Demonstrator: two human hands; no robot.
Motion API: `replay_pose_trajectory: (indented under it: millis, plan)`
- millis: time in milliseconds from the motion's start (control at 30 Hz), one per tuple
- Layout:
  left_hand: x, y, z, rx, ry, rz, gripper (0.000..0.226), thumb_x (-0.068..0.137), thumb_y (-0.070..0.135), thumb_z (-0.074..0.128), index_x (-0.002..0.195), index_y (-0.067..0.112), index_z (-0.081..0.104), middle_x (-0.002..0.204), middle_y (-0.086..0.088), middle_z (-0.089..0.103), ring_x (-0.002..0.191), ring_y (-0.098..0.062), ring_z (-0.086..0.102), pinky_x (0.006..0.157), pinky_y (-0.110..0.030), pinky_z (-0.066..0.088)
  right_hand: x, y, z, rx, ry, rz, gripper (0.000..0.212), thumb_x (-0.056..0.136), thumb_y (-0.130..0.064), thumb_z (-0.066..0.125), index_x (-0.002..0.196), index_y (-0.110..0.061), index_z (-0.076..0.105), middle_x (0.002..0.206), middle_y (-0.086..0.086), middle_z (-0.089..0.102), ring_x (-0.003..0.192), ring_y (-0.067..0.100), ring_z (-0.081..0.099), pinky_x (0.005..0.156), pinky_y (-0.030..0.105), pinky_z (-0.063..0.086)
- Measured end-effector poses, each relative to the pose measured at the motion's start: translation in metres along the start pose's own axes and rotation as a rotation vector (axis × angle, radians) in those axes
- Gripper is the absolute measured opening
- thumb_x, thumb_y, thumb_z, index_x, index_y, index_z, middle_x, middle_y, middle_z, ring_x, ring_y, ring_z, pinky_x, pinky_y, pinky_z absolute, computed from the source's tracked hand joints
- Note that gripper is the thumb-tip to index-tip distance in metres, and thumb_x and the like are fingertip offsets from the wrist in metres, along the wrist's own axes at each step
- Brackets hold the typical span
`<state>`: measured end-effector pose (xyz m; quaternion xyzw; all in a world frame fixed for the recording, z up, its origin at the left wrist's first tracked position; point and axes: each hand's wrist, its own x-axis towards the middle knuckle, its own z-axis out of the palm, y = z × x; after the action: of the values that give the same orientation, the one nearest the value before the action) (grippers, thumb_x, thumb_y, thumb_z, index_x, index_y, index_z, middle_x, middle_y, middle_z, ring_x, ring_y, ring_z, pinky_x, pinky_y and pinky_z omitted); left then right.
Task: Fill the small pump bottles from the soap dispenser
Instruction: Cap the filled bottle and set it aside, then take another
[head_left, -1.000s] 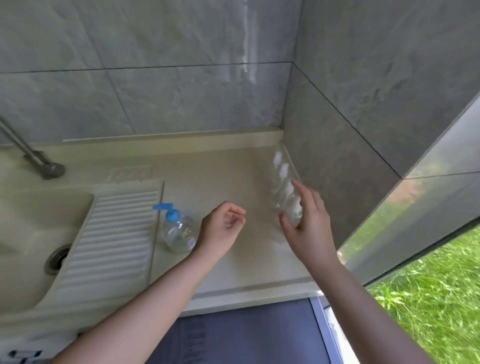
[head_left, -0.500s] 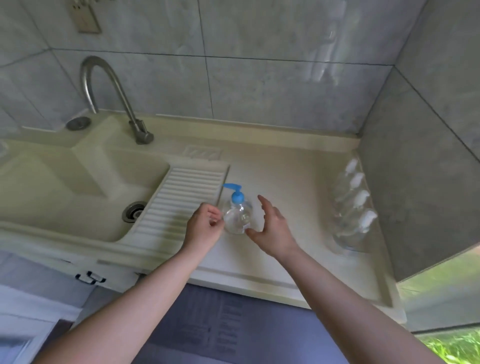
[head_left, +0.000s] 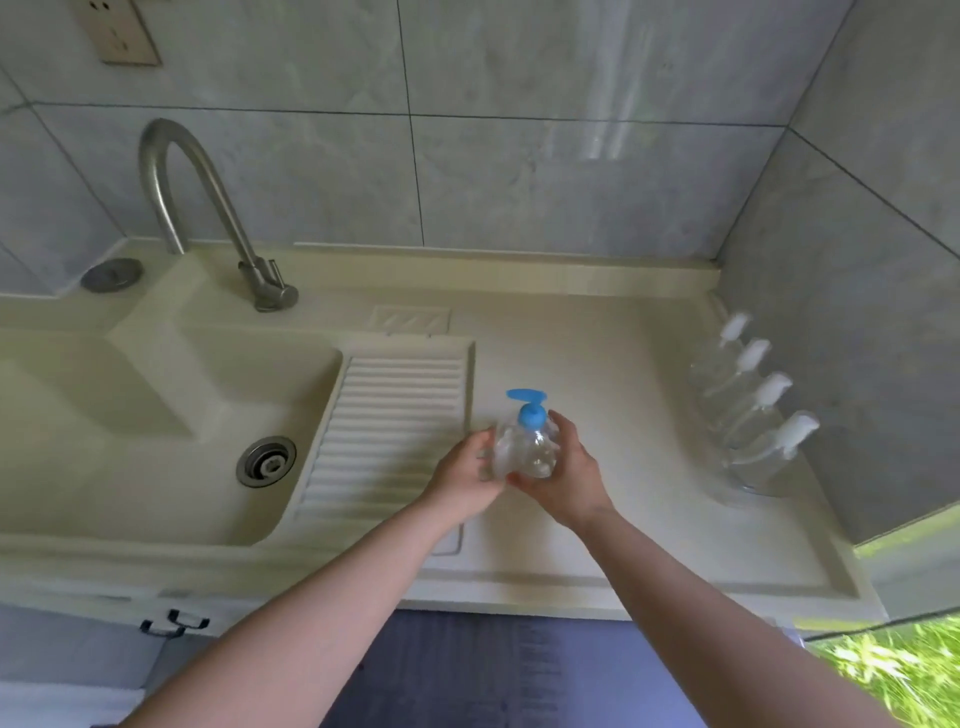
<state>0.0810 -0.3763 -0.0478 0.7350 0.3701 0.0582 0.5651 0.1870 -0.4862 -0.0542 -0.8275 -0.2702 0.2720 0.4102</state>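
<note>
Hands, left (head_left: 465, 475) and right (head_left: 566, 480), both gripping clear blue-pumped soap dispenser (head_left: 524, 447), label apparently blank or unreadable.

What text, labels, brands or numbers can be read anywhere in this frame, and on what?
None can be read.
Soap dispenser, held in the left hand and right hand: clear body, no label shows.
Small pump bottles: clear, no print shows.
Wall socket: no marking legible.
Embossed panel on the counter behind the ribbed board: only raised slanted bars, not letters.
</note>
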Motion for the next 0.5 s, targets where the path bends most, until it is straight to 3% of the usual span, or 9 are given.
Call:
replay_pose_trajectory:
  millis: [100, 200, 333, 500]
  plan:
    - [0.006, -0.011, -0.017, 0.005, -0.053, 0.03, 0.054, 0.088, 0.003, 0.06, 0.138, 0.019, 0.048, 0.129, 0.007, 0.055, 0.114, -0.013, 0.058, 0.1, -0.031, 0.05, -0.002, -0.013, 0.01, -0.018, 0.065, 0.024, 0.091, 0.074, -0.025, 0.088, 0.148, -0.024, 0.034, 0.143, 0.0, 0.054, 0.123, 0.022, 0.057, 0.089, 0.02, 0.041]
    - [0.012, -0.016, -0.04, 0.027, -0.06, 0.09, 0.061, 0.085, 0.002, 0.061, 0.142, 0.022, 0.047, 0.137, 0.003, 0.054, 0.123, -0.013, 0.055, 0.102, -0.033, 0.049, -0.001, -0.029, 0.018, -0.023, 0.099, 0.031, 0.089, 0.073, -0.03, 0.089, 0.145, -0.024, 0.037, 0.142, 0.001, 0.055, 0.121, 0.022, 0.058, 0.088, 0.023, 0.045]
    - [0.022, -0.019, -0.076, 0.01, -0.033, 0.193, 0.061, 0.082, 0.006, 0.072, 0.136, 0.024, 0.05, 0.132, 0.002, 0.053, 0.118, -0.013, 0.057, 0.099, -0.037, 0.051, 0.006, -0.063, 0.032, -0.001, 0.107, 0.047, 0.088, 0.072, -0.033, 0.09, 0.143, -0.024, 0.038, 0.138, -0.002, 0.056, 0.109, 0.014, 0.057, 0.081, 0.021, 0.043]
    - [0.045, -0.023, -0.123, 0.001, 0.003, 0.295, 0.083, 0.07, 0.016, 0.087, 0.139, 0.034, 0.044, 0.133, 0.005, 0.048, 0.115, -0.009, 0.054, 0.1, -0.031, 0.048, 0.037, -0.104, 0.053, 0.07, 0.124, 0.08, 0.086, 0.066, -0.039, 0.092, 0.136, -0.027, 0.045, 0.123, -0.008, 0.062, 0.104, 0.01, 0.064, 0.079, 0.021, 0.049]
